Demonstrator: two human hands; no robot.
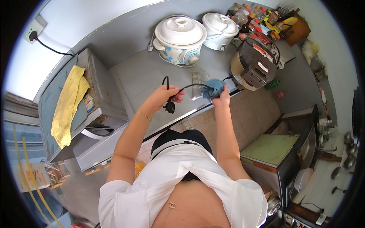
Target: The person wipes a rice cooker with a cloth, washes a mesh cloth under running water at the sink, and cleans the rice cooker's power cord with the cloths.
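My left hand (167,97) is closed on a black power cord (191,85), whose plug (170,107) hangs just below the fingers. A loop of the cord rises above that hand. In my right hand (223,98) is a crumpled blue cloth (214,89), wrapped about the cord where it runs in from the left. Beyond the cloth, a short piece of black cord shows beside a brown and gold rice cooker (253,64). A clear, textured plastic piece (199,81) lies on the grey counter (142,74) behind my hands.
Two white lidded slow cookers (181,40) (220,30) stand against the back wall. Many bottles (251,17) crowd the back right corner. At left, a yellow cloth (70,105) drapes over a covered microwave oven (105,88). The counter's metal front edge (176,118) runs before me.
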